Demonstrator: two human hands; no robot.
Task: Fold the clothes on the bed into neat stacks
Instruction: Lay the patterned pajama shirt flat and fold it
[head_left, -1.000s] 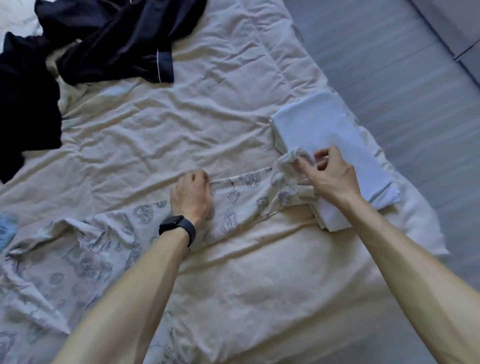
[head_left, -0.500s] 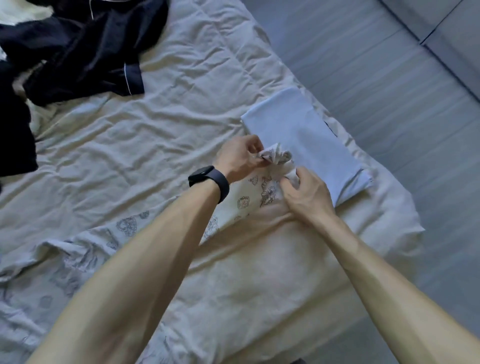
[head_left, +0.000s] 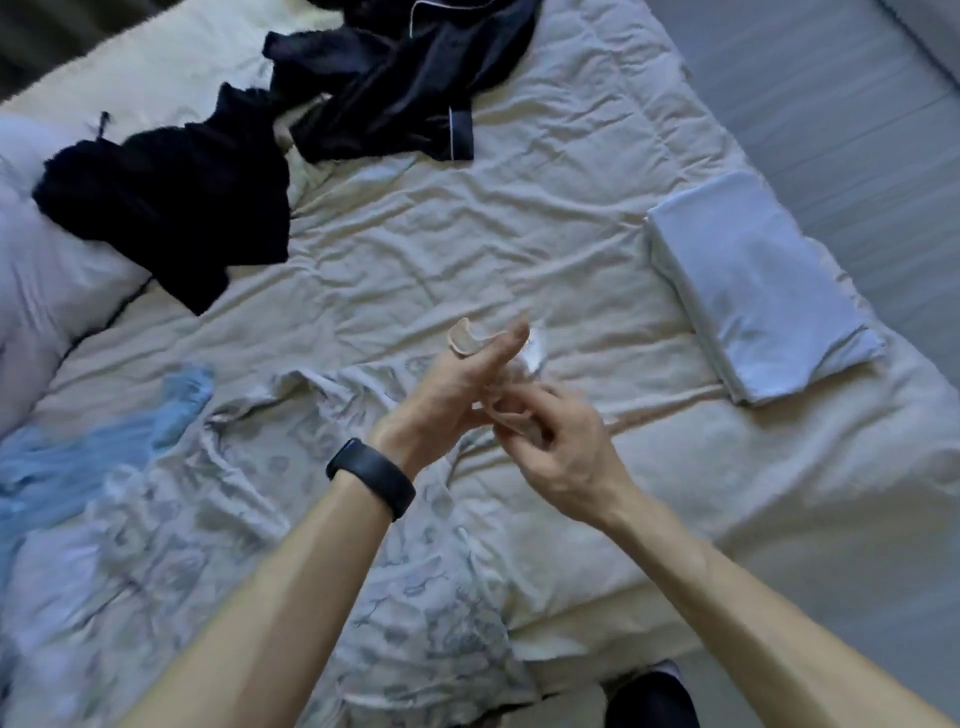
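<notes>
Clothes lie spread over the bed (head_left: 467, 249), and only 1 pile is folded so far. The patterned garment (head_left: 415, 597), pale with grey printed motifs, lies rumpled on the near part of the sheet under your forearms. 1 narrow end of it rises toward your hands.

Your 2 hands are together, raised just above the middle of the bed. Your right hand (head_left: 561, 447) has its fingers curled and pinches the blurred, pale end of the patterned garment. Your left hand (head_left: 447, 395), with a black wristband (head_left: 371, 483) on the wrist, touches the right one, and its fingers point up and away from you. Motion blur hides whether it grips the cloth or only rests against it, so I cannot tell. A small curled beige piece (head_left: 465, 340) shows at your left fingertips. It is too blurred to identify.

The folded pale blue stack (head_left: 753, 291) sits near the right edge of the bed, well apart from your hands. A light blue garment (head_left: 104, 452) lies crumpled at the left, touching the patterned garment. At the far side, a black garment (head_left: 171, 208) is heaped partly on a white pillow (head_left: 41, 291). Just beside it lies a dark navy garment (head_left: 395, 93) with thin white piping, unfolded. Grey floor (head_left: 831, 104) runs along the right of the bed.
</notes>
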